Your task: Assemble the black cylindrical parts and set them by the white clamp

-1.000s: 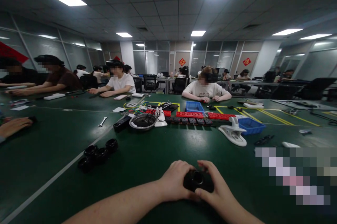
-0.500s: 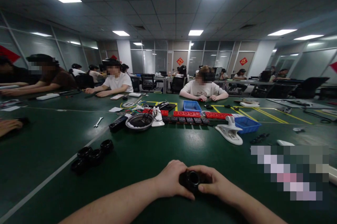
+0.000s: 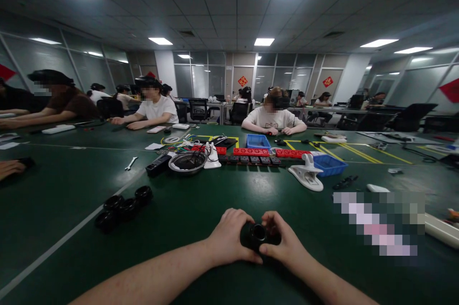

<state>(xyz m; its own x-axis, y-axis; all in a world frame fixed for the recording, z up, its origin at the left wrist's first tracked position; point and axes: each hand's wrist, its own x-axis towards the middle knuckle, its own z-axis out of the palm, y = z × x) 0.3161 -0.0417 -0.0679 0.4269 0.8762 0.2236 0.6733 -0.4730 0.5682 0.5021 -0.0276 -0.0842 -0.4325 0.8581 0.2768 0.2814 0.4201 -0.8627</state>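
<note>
A black, glossy round part with a hole in its top (image 3: 258, 232) is between my two hands, just over the green table. My left hand (image 3: 229, 237) curls around its left side, with the thumb in front and the fingers behind. On the other side, my right hand (image 3: 285, 240) grips it with a bent thumb and curved fingers. The hands hide much of its sides, so its exact kind cannot be made out. Several black ring-shaped parts (image 3: 129, 206) lie grouped on the table to the left.
A wrench (image 3: 131, 164) lies at the left. Beyond my hands are a round metal dish (image 3: 188, 170), red socket strips (image 3: 251, 151), a white clamp (image 3: 306, 176) and blue trays (image 3: 329, 167). Co-workers (image 3: 274, 116) sit across the table. A pixelated patch covers something at right.
The right hand's fingers have opened up somewhat around the part and lifted from its top edge. The whole view has shifted slightly.
</note>
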